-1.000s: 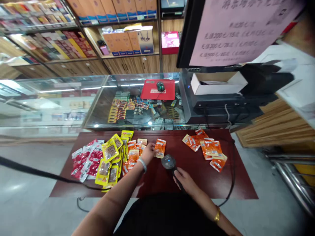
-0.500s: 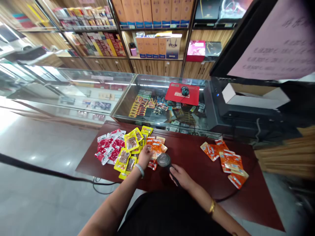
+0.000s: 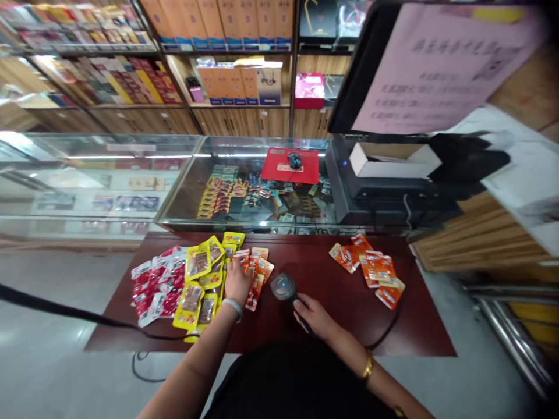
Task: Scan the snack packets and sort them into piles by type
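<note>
My right hand (image 3: 315, 314) is wrapped around the handle of a dark barcode scanner (image 3: 283, 286), held above the table with a small blue light on its head. My left hand (image 3: 238, 282), a pale bangle at its wrist, is over the left edge of a small pile of orange snack packets (image 3: 256, 286). Its bent fingers close on one orange packet at the top; the fingertips are partly hidden. Yellow snack packets (image 3: 198, 262) lie overlapping just left of that hand. Red-and-white packets (image 3: 161, 282) are spread farther left.
More orange packets (image 3: 378, 269) lie on the right of the dark red table (image 3: 301, 250). Behind it stands a glass display counter (image 3: 183, 186) with a red mat (image 3: 271, 169) and mouse (image 3: 294, 160). A monitor (image 3: 371, 70) rises at right. Black cables cross at left and right.
The view has turned to the right, so the table and shelves sit farther left. The scanner is farther from the near orange pile. My left hand stays by that pile.
</note>
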Demonstrator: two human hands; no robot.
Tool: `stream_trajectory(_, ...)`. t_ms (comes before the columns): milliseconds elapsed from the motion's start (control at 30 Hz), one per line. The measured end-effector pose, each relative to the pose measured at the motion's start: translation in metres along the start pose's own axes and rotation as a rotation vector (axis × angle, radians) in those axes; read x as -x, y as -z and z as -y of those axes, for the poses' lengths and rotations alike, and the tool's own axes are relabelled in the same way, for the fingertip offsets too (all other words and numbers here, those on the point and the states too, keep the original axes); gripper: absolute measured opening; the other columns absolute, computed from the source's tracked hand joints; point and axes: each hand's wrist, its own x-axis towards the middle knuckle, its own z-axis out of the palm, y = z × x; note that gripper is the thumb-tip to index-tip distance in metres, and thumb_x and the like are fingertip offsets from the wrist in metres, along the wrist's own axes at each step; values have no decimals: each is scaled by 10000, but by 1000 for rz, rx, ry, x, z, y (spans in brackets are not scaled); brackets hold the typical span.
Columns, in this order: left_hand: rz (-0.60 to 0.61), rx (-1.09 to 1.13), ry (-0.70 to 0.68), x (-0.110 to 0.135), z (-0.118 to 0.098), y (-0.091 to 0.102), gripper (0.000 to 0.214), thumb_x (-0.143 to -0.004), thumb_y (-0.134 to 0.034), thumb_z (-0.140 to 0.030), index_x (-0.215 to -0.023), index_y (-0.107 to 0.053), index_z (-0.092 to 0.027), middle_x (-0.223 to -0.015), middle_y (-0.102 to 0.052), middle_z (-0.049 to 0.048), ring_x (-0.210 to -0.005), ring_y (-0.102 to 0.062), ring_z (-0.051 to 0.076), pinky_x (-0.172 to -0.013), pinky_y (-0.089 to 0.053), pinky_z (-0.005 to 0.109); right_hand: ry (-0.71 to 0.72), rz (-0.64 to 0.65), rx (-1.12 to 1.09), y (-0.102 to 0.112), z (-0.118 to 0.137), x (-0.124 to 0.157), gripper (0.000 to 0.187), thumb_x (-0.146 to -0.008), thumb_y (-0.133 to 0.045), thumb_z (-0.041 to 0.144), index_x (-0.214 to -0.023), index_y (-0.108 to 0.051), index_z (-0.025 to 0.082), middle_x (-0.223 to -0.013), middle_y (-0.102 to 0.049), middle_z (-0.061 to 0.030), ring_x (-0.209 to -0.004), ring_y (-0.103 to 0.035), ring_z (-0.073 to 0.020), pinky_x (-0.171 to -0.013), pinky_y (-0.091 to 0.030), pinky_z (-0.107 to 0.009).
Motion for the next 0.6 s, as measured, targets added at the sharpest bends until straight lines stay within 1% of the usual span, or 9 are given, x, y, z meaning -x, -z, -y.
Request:
stream_trajectory(67,75,42,-106,-2,-28,-19,333,-855,-557,-280,-1179,-524,-211,-1188,-570,101,-1134,-565,245,-994,-451,383,-13,-66,-34,14,-4,6,649,-727,-529,800,-941,-533,188,-518,-459,97,-367,-356,-65,-362,-265,-195)
stream_trajectory(133,181,77,-204,-4,-61,-43,297,-838,-582,-247,-1131,-550,-210,-1155,-584,89,-1100,-579,228,-982,-461,365,-21,-133,-68,29,-10,13,624,-725,-538,792,-902,-524,194,-522,-467,91,-381,-371,-69,-369,-272,-193)
stream_trajectory(233,357,98,-347,-6,-114,-80,294,-813,-625,-210,-1102,-574,-197,-1113,-595,84,-1031,-599,207,-958,-471,345,-32,-219,-124,51,-20,25,606,-720,-548,787,-868,-507,201,-528,-480,87,-382,-376,-68,-370,-279,-192)
stream_trajectory(367,509,68,-476,-6,-186,-121,296,-811,-650,-204,-1102,-602,-188,-1119,-596,84,-1042,-588,197,-975,-451,323,-68,-309,-203,76,-33,40,634,-678,-550,820,-855,-487,214,-500,-457,103,-356,-337,-59,-355,-266,-192)
stream_trajectory(433,558,30,-509,-7,-216,-138,348,-807,-664,-215,-1148,-601,-185,-1152,-586,91,-1073,-579,200,-988,-440,314,-82,-351,-232,86,-38,46,642,-666,-555,826,-854,-489,217,-494,-456,104,-355,-333,-58,-358,-268,-194)
stream_trajectory(500,586,-29,-537,-9,-240,-154,470,-804,-672,-227,-1259,-559,-190,-1215,-554,112,-1100,-577,211,-992,-435,316,-90,-391,-255,94,-42,51,635,-663,-561,826,-825,-478,218,-496,-460,100,-357,-337,-57,-360,-268,-195)
stream_trajectory(600,617,-145,-585,-16,-264,-173,666,-783,-693,-232,-1401,-446,-212,-1316,-482,154,-1127,-582,241,-985,-435,334,-105,-435,-297,104,-46,58,633,-652,-573,828,-788,-455,221,-514,-469,92,-366,-347,-54,-358,-268,-195)
